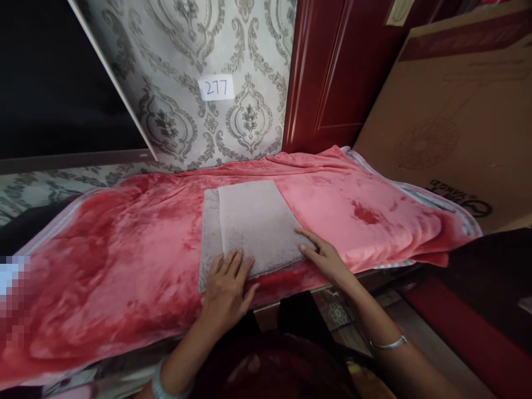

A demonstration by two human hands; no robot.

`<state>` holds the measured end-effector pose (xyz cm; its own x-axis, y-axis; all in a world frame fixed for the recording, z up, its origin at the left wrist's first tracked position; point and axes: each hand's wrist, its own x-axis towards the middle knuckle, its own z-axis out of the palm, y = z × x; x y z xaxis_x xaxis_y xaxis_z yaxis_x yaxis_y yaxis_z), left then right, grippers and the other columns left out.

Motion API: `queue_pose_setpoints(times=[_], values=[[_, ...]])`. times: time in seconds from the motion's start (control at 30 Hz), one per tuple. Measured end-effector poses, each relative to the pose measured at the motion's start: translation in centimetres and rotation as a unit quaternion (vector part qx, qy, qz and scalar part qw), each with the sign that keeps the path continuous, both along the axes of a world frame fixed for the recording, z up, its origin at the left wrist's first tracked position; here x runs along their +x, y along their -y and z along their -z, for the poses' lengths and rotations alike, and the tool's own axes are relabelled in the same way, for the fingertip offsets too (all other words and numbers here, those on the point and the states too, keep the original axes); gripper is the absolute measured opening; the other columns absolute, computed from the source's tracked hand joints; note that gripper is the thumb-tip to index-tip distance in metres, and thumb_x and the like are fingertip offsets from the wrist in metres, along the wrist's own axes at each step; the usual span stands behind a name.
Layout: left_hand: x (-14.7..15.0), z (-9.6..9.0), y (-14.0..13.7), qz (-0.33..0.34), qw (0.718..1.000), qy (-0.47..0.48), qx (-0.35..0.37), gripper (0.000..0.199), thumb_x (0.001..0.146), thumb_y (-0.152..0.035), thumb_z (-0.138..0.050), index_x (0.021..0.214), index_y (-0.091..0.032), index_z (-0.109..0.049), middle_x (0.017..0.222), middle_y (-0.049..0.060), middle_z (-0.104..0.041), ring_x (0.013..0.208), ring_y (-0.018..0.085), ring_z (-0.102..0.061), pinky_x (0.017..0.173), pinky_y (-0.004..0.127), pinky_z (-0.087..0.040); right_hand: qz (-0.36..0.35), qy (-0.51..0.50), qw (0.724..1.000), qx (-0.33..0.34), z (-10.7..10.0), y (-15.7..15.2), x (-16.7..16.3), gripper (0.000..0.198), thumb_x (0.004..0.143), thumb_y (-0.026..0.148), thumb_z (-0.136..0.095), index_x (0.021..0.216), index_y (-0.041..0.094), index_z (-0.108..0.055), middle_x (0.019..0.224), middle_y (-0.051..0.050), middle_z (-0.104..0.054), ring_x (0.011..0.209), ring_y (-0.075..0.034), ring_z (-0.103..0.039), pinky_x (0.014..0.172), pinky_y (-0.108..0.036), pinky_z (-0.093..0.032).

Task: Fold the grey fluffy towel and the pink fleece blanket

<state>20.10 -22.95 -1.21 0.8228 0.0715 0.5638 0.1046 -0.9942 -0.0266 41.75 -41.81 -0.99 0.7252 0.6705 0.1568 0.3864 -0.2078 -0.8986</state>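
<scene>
A folded grey cloth (257,221), which looks like a towel, lies flat on a pink and red plush blanket (166,238). Its top layer stops short of the left edge, so a strip of the layer beneath shows there. My left hand (228,285) rests on the near left corner of the cloth, fingers stretched and thumb apart. At the right edge, my right hand (326,257) touches the cloth with its index finger and thumb spread apart. The other fingers of that hand are partly hidden.
A dark screen (62,77) stands at the back left, before patterned wallpaper (174,72) bearing a paper marked 277 (216,87). Behind the blanket are a dark red door (324,72) and, at right, a large cardboard box (453,111). The blanket-covered surface ends just before my body.
</scene>
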Motion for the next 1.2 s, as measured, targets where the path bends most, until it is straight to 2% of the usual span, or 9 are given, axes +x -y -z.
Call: queue_pose_setpoints(times=[0.07,0.17,0.27,0.37,0.5,0.67,0.87,1.07,1.2], values=[[0.7,-0.5,0.8,-0.001,1.0,-0.005,-0.007,0.049,0.092,-0.03,-0.057,0.139,-0.016,-0.056,0.14,0.017,-0.062,0.132,0.034,-0.054,0.112,0.055,-0.039,0.0,-0.087,0.994,0.067,-0.9,-0.5,-0.2,0.053,0.082,0.055,-0.062,0.123,0.023,-0.066,0.122,-0.008,-0.07,0.104,-0.027,-0.066,0.086,-0.041,-0.055],[1.9,-0.7,1.8,0.004,1.0,-0.014,-0.01,0.058,0.091,-0.024,-0.057,0.147,-0.013,-0.045,0.145,0.017,-0.057,0.134,0.031,-0.052,0.11,0.049,-0.042,0.009,-0.23,0.959,0.169,-2.4,-1.6,-1.0,0.044,0.073,0.05,-0.075,0.108,0.024,-0.07,0.092,-0.002,-0.071,0.076,-0.018,-0.063,0.067,-0.03,-0.05],[3.0,-0.7,1.8,-0.045,0.998,-0.029,-0.014,0.059,0.087,-0.015,-0.058,0.145,-0.011,-0.047,0.137,0.017,-0.062,0.122,0.031,-0.058,0.1,0.046,-0.048,0.018,-0.304,0.926,0.223,-3.6,-2.5,-1.6,0.042,0.063,0.047,-0.086,0.096,0.024,-0.073,0.079,0.002,-0.067,0.068,-0.014,-0.057,0.059,-0.026,-0.045],[3.5,-0.7,1.2,-0.078,0.996,-0.044,-0.013,0.056,0.081,-0.005,-0.056,0.136,-0.015,-0.055,0.125,0.015,-0.065,0.111,0.03,-0.059,0.091,0.044,-0.05,0.027,-0.316,0.918,0.239,-3.8,-2.5,-1.6,0.042,0.059,0.047,-0.09,0.091,0.024,-0.075,0.079,0.002,-0.066,0.071,-0.013,-0.056,0.06,-0.024,-0.045],[3.5,-0.8,0.7,-0.052,0.998,-0.045,0.01,0.045,0.083,0.001,-0.049,0.124,-0.015,-0.062,0.109,0.011,-0.068,0.097,0.024,-0.06,0.085,0.039,-0.051,0.011,-0.345,0.914,0.214,-2.5,-1.0,-1.4,0.047,0.062,0.053,-0.088,0.098,0.026,-0.077,0.094,0.0,-0.068,0.083,-0.016,-0.06,0.064,-0.024,-0.049],[4.5,-0.7,1.9,-0.098,0.991,-0.062,0.062,0.036,0.086,-0.003,-0.054,0.119,-0.015,-0.062,0.112,0.011,-0.067,0.094,0.025,-0.059,0.081,0.039,-0.049,-0.007,-0.372,0.906,0.205,-0.9,0.4,-1.6,0.055,0.065,0.058,-0.087,0.11,0.028,-0.075,0.108,-0.003,-0.069,0.096,-0.02,-0.063,0.078,-0.031,-0.055],[5.8,-1.3,2.5,-0.121,0.984,-0.114,0.066,0.024,0.091,-0.008,-0.055,0.112,-0.015,-0.064,0.1,0.009,-0.066,0.092,0.024,-0.06,0.077,0.038,-0.048,-0.026,-0.376,0.889,0.262,-1.5,-0.8,-2.3,0.05,0.073,0.058,-0.081,0.112,0.027,-0.074,0.111,-0.006,-0.071,0.096,-0.022,-0.065,0.082,-0.036,-0.055],[5.8,-4.4,1.1,-0.106,0.976,-0.187,0.015,0.026,0.09,-0.002,-0.048,0.104,-0.017,-0.063,0.095,0.008,-0.065,0.092,0.024,-0.06,0.08,0.038,-0.049,-0.04,-0.362,0.881,0.302,0.0,-1.0,-1.4,0.052,0.077,0.044,-0.074,0.125,0.029,-0.068,0.122,-0.007,-0.07,0.094,-0.024,-0.067,0.08,-0.04,-0.056],[5.8,-8.0,0.7,-0.096,0.973,-0.208,0.006,0.03,0.089,0.0,-0.043,0.104,-0.018,-0.063,0.1,0.01,-0.065,0.096,0.026,-0.06,0.082,0.039,-0.049,0.003,-0.286,0.915,0.286,1.7,-0.8,0.1,0.063,0.076,0.04,-0.072,0.137,0.03,-0.058,0.112,-0.007,-0.073,0.092,-0.024,-0.069,0.084,-0.042,-0.056]])
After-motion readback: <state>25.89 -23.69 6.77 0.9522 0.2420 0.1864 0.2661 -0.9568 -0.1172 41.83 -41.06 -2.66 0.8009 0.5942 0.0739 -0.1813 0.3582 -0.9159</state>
